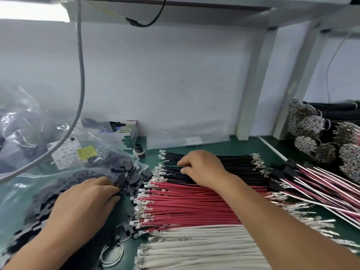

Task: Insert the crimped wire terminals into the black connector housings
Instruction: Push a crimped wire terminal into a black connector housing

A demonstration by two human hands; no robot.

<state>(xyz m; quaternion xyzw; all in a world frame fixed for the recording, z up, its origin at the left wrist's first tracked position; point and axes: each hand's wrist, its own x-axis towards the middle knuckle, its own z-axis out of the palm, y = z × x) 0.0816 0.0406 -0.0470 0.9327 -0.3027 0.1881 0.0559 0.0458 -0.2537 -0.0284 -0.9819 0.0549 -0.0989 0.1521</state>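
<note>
White wires point(204, 248) lie nearest you. Your right hand point(202, 168) curls onto the black wires point(233, 164): pinch just one. Your left hand point(85, 199) rests flat on the black housings point(132, 178); pick one.

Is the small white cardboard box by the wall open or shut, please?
Open: the small white cardboard box shows dark items inside through its uncovered top.

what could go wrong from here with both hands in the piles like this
The right hand picks at tightly packed black wires, so it may drag out several or snag neighbouring terminals. The left hand rests on the loose heap of black housings spilling from the bag and could scatter them under the red wires.
</note>
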